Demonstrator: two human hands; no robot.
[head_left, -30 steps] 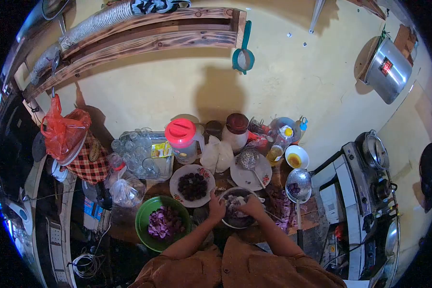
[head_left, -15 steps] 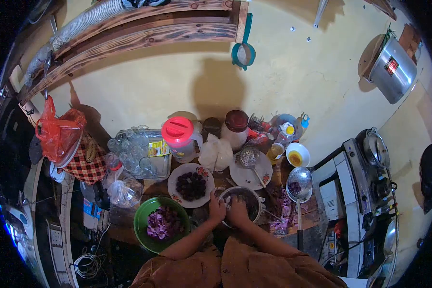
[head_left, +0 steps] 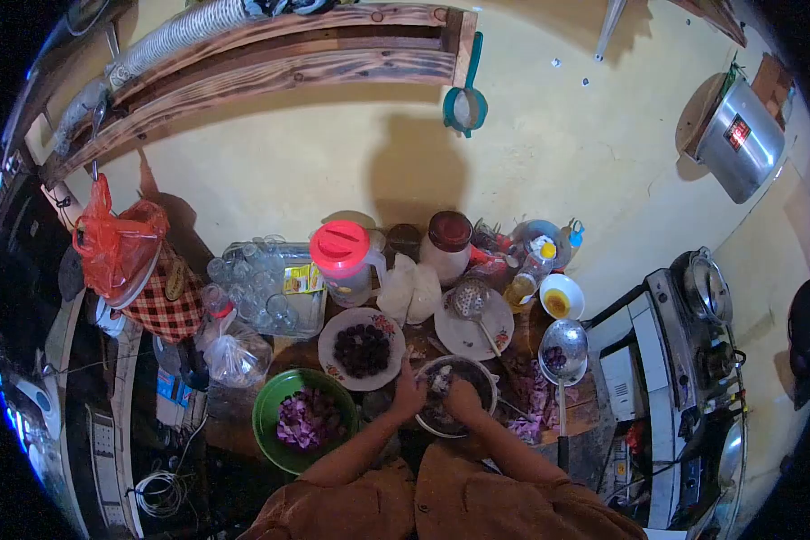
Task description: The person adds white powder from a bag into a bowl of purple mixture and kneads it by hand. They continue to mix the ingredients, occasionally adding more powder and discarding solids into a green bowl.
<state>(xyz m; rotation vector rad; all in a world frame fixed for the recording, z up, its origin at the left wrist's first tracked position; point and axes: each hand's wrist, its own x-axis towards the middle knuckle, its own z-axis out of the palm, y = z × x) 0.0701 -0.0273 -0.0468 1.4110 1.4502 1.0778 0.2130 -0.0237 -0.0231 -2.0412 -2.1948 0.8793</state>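
Note:
My left hand [head_left: 410, 394] is at the left rim of a metal pot [head_left: 490, 382], its fingers closed on the edge. Over the inside of the pot, my right hand [head_left: 463, 401] is curled; what lies in its fingers is hidden. White, crumbly stuff [head_left: 441, 380] shows in the pot. Just behind my left hand is a flowered plate [head_left: 389, 371] bearing dark round balls [head_left: 362, 349]. To the left sits a green bowl [head_left: 263, 423] with chopped purple pieces [head_left: 308, 419].
A white plate with a skimmer [head_left: 470, 301] lies behind the pot. On the right, a long-handled ladle [head_left: 562, 346] rests over a bowl near purple scraps [head_left: 535, 418]. A red-lidded pitcher [head_left: 342, 261], an oil bottle [head_left: 526, 274] and a glass tray [head_left: 308, 319] stand behind; a stove [head_left: 675, 360] is at right.
My right hand has drawn from spread fingers in the pot into a curl, shifting slightly right. More of the white stuff shows. My left hand stays by the rim; the whole view has shifted slightly.

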